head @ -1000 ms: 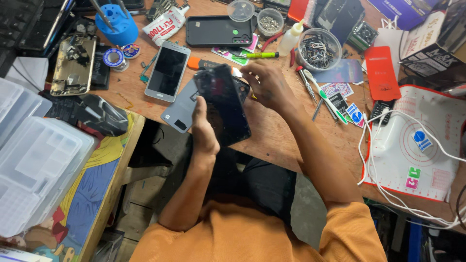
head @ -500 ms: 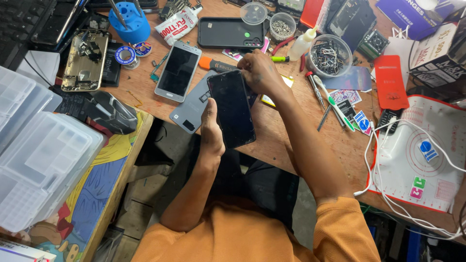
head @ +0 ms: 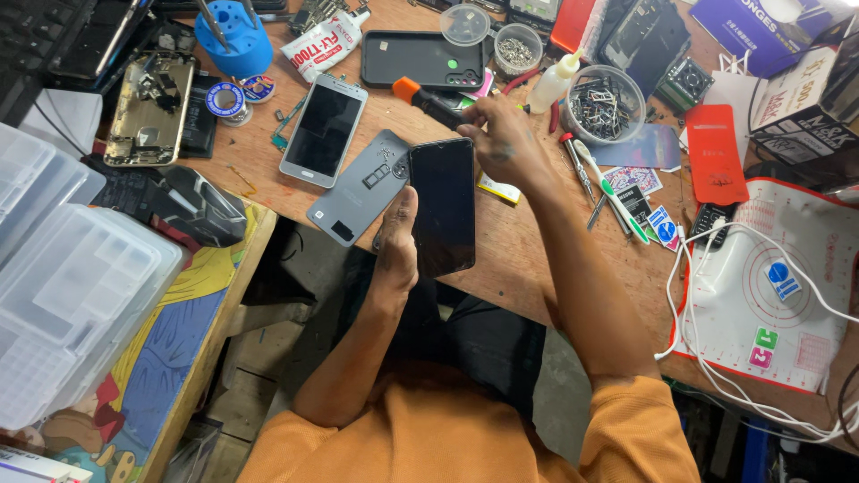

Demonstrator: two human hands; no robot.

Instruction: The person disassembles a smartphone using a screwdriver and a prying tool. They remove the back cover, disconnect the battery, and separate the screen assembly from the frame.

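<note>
At the far left of the frame I see clear plastic compartment boxes (head: 67, 286) stacked beside the counter (head: 528, 259), and just right of them a dark computer mouse (head: 201, 206) lies on the counter's edge. In the upper left an opened phone chassis (head: 149, 109) shows its gold insides, with a blue tool stand (head: 232, 40) above and to its right. Moving on, a white phone (head: 323, 129) lies face up with its screen dark, and a grey phone back cover (head: 358, 189) rests just below and right of it, slanting toward the counter's edge.

In the middle of the frame my left hand (head: 398, 234) grips the black phone (head: 442, 206) from its left edge, thumb up along the side, holding it upright above the counter's near edge with its dark screen toward me. A black phone case (head: 420, 59) lies flat above it, near the top.

Just right of the phone's top, my right hand (head: 506, 143) is closed around an orange-tipped screwdriver (head: 428, 101), whose handle points toward the upper left. Right of that hand stand a small squeeze bottle (head: 554, 82) and a clear bowl of small metal parts (head: 605, 103). Tweezers and pens (head: 608, 188) lie below the bowl. Farther right a red phone cover (head: 715, 152) lies flat, and at the far right a white work mat (head: 761, 295) carries a white cable
</note>
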